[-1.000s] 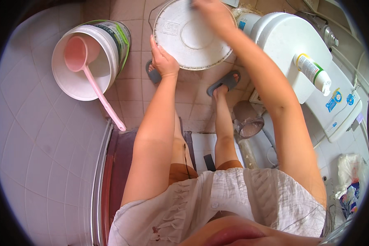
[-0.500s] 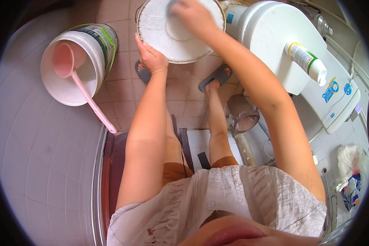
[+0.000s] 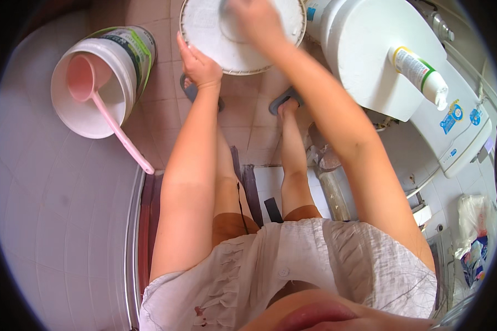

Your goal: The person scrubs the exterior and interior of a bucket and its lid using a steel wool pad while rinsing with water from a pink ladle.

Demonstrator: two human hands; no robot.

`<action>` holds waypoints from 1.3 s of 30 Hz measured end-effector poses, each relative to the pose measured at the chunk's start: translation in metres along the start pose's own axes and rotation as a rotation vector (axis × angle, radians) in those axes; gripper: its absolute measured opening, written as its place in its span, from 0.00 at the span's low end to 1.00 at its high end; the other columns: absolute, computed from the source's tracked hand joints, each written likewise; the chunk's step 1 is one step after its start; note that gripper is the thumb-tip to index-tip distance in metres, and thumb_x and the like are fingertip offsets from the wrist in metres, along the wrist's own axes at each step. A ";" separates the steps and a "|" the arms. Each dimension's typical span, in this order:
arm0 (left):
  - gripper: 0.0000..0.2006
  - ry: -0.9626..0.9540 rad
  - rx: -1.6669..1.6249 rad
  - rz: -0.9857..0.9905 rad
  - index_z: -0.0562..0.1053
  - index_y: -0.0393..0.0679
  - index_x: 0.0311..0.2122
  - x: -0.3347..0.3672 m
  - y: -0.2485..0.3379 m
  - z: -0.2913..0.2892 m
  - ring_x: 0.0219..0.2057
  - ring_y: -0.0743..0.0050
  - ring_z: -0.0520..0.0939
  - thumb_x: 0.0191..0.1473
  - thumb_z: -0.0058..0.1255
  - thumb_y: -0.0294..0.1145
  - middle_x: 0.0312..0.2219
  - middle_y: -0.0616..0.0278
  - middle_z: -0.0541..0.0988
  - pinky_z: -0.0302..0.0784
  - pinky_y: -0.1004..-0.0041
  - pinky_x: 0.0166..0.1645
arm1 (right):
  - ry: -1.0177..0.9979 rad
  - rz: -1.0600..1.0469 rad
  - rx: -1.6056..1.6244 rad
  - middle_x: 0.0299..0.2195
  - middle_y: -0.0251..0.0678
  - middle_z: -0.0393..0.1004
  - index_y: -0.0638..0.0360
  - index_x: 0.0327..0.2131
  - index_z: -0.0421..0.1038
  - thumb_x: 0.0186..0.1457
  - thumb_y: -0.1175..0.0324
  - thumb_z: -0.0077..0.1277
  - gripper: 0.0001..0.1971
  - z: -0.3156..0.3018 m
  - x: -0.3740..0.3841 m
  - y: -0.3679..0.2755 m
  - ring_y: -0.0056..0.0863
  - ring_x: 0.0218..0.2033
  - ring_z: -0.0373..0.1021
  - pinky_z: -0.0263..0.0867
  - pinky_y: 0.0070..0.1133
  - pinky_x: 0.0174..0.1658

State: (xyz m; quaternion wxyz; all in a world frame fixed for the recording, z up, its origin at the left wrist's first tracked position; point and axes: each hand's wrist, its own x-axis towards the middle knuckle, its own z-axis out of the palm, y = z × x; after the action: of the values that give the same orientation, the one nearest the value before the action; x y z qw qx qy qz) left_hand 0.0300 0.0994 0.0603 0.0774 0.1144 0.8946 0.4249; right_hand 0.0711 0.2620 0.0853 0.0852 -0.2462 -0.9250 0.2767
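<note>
A round white bucket lid (image 3: 204, 27) with a ribbed rim is at the top of the view, partly cut off by the frame's edge. My left hand (image 3: 202, 67) steadies it at the near left rim, thumb side up, fingers partly hidden. Across the lid's face, my right hand (image 3: 257, 22) is blurred by motion. Its fingers are closed on a small grey pad (image 3: 225, 9) pressed against the white surface; the pad's exact kind is unclear.
Left, a white bucket (image 3: 88, 128) lies tilted, with a pink ladle (image 3: 111, 118) across its mouth. Right, a white toilet (image 3: 364, 55) carries a white-and-green bottle (image 3: 417, 71) on its lid. Plastic bags (image 3: 474, 237) hang lower right. Grey slippers (image 3: 284, 100) are on my feet on the tiled floor.
Lid and both hands sit slightly higher in view. The embossed mark seen on the lid's left no longer shows. My right hand is still on the lid with the grey pad.
</note>
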 end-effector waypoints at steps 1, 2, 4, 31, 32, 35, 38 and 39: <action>0.22 0.005 -0.004 0.017 0.62 0.35 0.62 0.003 -0.002 0.000 0.49 0.40 0.78 0.63 0.34 0.28 0.51 0.38 0.74 0.74 0.59 0.51 | 0.166 0.007 0.113 0.33 0.44 0.69 0.58 0.32 0.70 0.48 0.75 0.50 0.06 -0.014 0.026 -0.006 0.46 0.36 0.67 0.65 0.35 0.40; 0.22 0.060 0.007 0.101 0.62 0.36 0.62 0.004 -0.004 0.004 0.48 0.40 0.78 0.63 0.34 0.28 0.51 0.38 0.74 0.74 0.59 0.51 | 0.227 0.091 0.137 0.33 0.44 0.69 0.57 0.32 0.71 0.48 0.75 0.51 0.05 -0.011 0.037 -0.008 0.45 0.37 0.67 0.65 0.35 0.40; 0.22 0.060 -0.036 0.071 0.62 0.36 0.62 0.001 -0.004 0.007 0.48 0.41 0.78 0.64 0.34 0.29 0.51 0.38 0.74 0.74 0.60 0.51 | 0.255 0.060 0.147 0.33 0.44 0.69 0.58 0.32 0.71 0.48 0.75 0.50 0.06 0.008 0.036 -0.027 0.46 0.36 0.67 0.66 0.35 0.40; 0.29 -0.599 -0.120 0.081 0.65 0.46 0.60 0.118 0.038 -0.001 0.51 0.57 0.77 0.53 0.59 0.32 0.49 0.47 0.77 0.70 0.65 0.56 | 0.025 0.174 -0.179 0.30 0.44 0.72 0.57 0.32 0.73 0.54 0.72 0.49 0.03 -0.040 -0.035 0.063 0.47 0.32 0.71 0.68 0.39 0.34; 0.28 -0.595 -0.163 0.077 0.65 0.46 0.60 0.112 0.035 0.012 0.51 0.58 0.77 0.53 0.59 0.32 0.49 0.47 0.76 0.70 0.65 0.56 | 0.085 0.221 -0.184 0.32 0.45 0.71 0.58 0.32 0.72 0.54 0.73 0.49 0.03 -0.046 -0.028 0.066 0.48 0.33 0.70 0.68 0.39 0.36; 0.28 -0.578 -0.190 0.082 0.65 0.46 0.60 0.105 0.031 0.010 0.51 0.59 0.76 0.54 0.58 0.32 0.49 0.48 0.76 0.70 0.66 0.56 | 0.181 0.357 -0.166 0.33 0.46 0.71 0.58 0.33 0.71 0.54 0.73 0.49 0.03 -0.045 -0.030 0.041 0.49 0.33 0.70 0.67 0.40 0.36; 0.27 -0.559 -0.177 0.105 0.65 0.45 0.59 0.109 0.037 0.010 0.51 0.60 0.76 0.54 0.58 0.32 0.50 0.49 0.76 0.70 0.66 0.57 | 0.092 0.438 -0.135 0.33 0.47 0.69 0.54 0.36 0.71 0.51 0.75 0.50 0.07 -0.022 -0.098 -0.005 0.49 0.34 0.70 0.69 0.39 0.35; 0.27 -0.566 -0.153 0.079 0.65 0.44 0.59 0.106 0.039 0.009 0.51 0.60 0.76 0.54 0.58 0.31 0.50 0.49 0.75 0.70 0.66 0.57 | -0.064 0.501 -0.028 0.32 0.49 0.68 0.57 0.34 0.71 0.51 0.75 0.49 0.05 -0.019 -0.112 -0.036 0.48 0.35 0.70 0.70 0.40 0.36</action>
State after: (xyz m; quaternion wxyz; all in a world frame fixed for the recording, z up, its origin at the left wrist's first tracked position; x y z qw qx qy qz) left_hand -0.0643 0.1589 0.0809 0.3155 0.2568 0.7978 0.4450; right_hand 0.1586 0.1890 0.1187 -0.0187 -0.4599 -0.8412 0.2839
